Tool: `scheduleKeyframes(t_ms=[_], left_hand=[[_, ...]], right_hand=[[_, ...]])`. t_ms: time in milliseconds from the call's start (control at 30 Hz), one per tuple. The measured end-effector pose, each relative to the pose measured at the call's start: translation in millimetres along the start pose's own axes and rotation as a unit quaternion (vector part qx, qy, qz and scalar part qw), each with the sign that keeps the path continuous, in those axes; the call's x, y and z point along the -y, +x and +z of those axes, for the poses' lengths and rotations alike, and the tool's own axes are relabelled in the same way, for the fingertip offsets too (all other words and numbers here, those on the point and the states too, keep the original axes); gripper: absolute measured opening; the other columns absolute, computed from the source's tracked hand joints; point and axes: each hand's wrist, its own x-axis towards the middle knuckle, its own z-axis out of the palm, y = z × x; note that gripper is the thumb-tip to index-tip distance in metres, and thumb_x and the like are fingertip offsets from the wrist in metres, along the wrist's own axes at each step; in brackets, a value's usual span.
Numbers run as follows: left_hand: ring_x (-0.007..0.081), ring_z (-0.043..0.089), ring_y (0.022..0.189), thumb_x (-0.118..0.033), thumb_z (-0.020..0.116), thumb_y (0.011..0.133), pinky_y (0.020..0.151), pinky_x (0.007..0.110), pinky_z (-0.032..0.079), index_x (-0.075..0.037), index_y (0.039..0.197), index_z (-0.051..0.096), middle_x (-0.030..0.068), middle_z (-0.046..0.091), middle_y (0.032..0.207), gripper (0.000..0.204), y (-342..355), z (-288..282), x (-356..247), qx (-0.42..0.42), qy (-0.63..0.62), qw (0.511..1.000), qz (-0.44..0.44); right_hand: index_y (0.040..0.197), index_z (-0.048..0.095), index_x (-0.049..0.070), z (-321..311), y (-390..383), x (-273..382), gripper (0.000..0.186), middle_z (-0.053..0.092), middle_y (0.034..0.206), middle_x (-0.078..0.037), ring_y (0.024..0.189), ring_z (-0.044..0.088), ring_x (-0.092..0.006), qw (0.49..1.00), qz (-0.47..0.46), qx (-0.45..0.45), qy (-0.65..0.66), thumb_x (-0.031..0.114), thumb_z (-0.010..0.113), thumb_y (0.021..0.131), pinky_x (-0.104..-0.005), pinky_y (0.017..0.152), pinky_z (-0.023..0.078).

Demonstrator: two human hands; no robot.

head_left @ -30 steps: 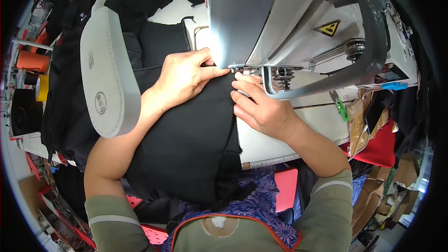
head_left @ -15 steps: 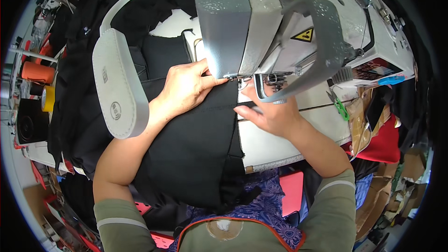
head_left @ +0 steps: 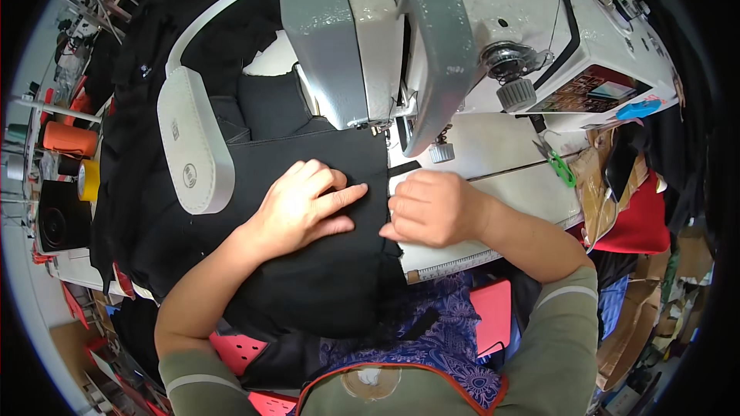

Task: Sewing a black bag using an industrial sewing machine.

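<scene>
Black fabric (head_left: 324,254) lies across the bed of a sewing machine (head_left: 362,54) and hangs over the front edge. A seam runs across it toward the presser foot (head_left: 378,129), where its right edge sits by the needle area. Resting on the cloth, my left hand (head_left: 304,208) has its index finger stretched out and its thumb apart. My right hand (head_left: 433,212) is curled at the fabric's right edge, thumb and fingers closed on that edge. Just above it, a short black strip (head_left: 405,168) lies on the white bed.
A white lamp head (head_left: 196,142) on a curved arm stands over the cloth at left. Green-handled snips (head_left: 561,168) lie on the right, near brown packaging (head_left: 605,181) and red cloth (head_left: 636,227). Measuring tape (head_left: 455,266) lines the front edge.
Both hands have come back from the needle toward me. The left now lies on the fabric; the right has curled at its edge. The machine appears farther left in view.
</scene>
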Motion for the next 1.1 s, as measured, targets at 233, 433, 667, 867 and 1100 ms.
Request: scheduleKeyframes(t_ms=[233, 433, 667, 867, 1100], left_hand=[[0.0222, 0.061, 0.085, -0.006, 0.076, 0.066, 0.076, 0.035, 0.048, -0.005, 0.087, 0.064, 0.0041, 0.064, 0.091, 0.024, 14, 14, 20, -0.091, 0.005, 0.987, 0.13], [0.0383, 0.067, 0.099, 0.011, 0.065, 0.062, 0.085, 0.047, 0.054, -0.002, 0.079, 0.055, 0.0199, 0.069, 0.104, 0.024, 20, 15, 28, -0.103, -0.078, 0.981, 0.147], [0.0297, 0.068, 0.097, 0.004, 0.071, 0.068, 0.083, 0.036, 0.057, -0.001, 0.081, 0.058, 0.0135, 0.069, 0.101, 0.019, 20, 20, 18, -0.099, -0.039, 0.988, 0.108], [0.0301, 0.065, 0.108, -0.022, 0.073, 0.076, 0.091, 0.039, 0.055, 0.001, 0.109, 0.066, 0.0137, 0.067, 0.112, 0.041, 18, 16, 21, -0.029, -0.03, 0.994, 0.104], [0.0349, 0.061, 0.111, -0.027, 0.07, 0.079, 0.095, 0.045, 0.05, -0.001, 0.115, 0.064, 0.0161, 0.062, 0.122, 0.045, 24, 17, 29, -0.019, -0.058, 0.994, 0.087]], right_hand=[[0.07, 0.058, 0.004, -2, -4, 11, 0.02, 0.056, 0.076, -0.005, 0.073, 0.059, -0.0199, 0.998, -0.043, 0.04, 0.031, 0.017, 0.073, 0.068, -0.0313, 0.064, 0.05], [0.069, 0.055, 0.006, 11, -3, 16, 0.021, 0.055, 0.077, -0.006, 0.082, 0.059, -0.0222, 0.997, 0.002, -0.017, 0.069, 0.02, 0.07, 0.069, -0.0324, 0.075, 0.053], [0.08, 0.061, 0.003, -1, -7, 15, 0.024, 0.058, 0.083, -0.006, 0.086, 0.063, -0.0245, 0.991, 0.025, 0.065, 0.11, 0.021, 0.075, 0.072, -0.0334, 0.077, 0.056], [0.075, 0.057, 0.006, -1, -6, 15, 0.025, 0.054, 0.078, -0.005, 0.082, 0.058, -0.022, 0.993, 0.025, 0.055, 0.105, 0.024, 0.074, 0.07, -0.032, 0.072, 0.054], [0.072, 0.056, 0.008, 0, -5, 5, 0.025, 0.053, 0.079, -0.004, 0.084, 0.057, -0.0212, 0.994, 0.041, 0.046, 0.085, 0.026, 0.072, 0.072, -0.0314, 0.072, 0.053]])
